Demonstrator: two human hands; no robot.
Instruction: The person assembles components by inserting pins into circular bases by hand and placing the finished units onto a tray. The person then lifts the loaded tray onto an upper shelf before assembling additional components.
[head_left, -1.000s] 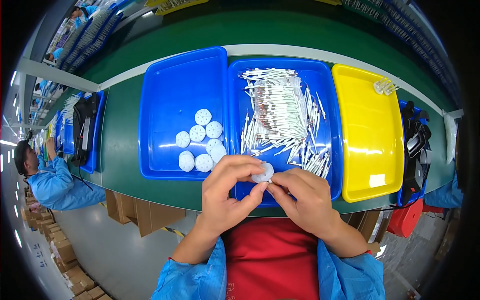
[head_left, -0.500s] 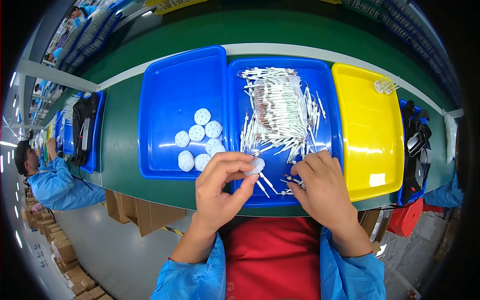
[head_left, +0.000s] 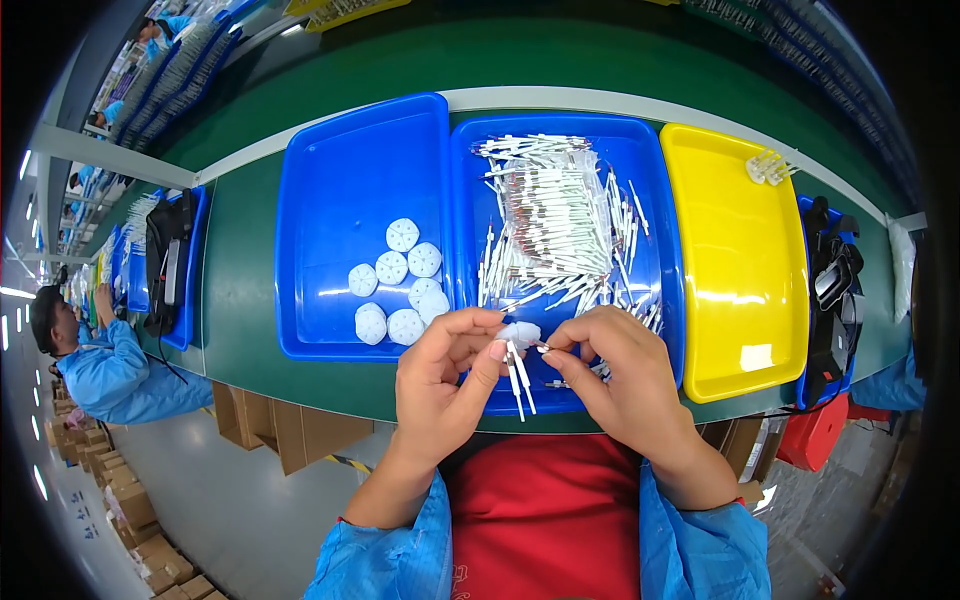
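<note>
My left hand pinches a white round holed disc between thumb and fingers, over the near edge of the middle blue tray. A couple of thin white sticks hang down from the disc. Close beside it on the right, my right hand pinches a thin stick with a dark reddish end, its tip at the disc's side; whether it touches is too small to tell. Many such white sticks fill the middle tray, some in a clear plastic bag. Several similar discs lie in the left blue tray.
A yellow tray on the right holds a disc fitted with sticks in its far corner. Black devices with cables lie in a blue tray beyond. A co-worker in blue sits at left, near cardboard boxes.
My right hand has moved left and up from the loose sticks to the disc, now with a stick in its pinch. My left hand has tilted the disc, so its sticks hang steeper.
</note>
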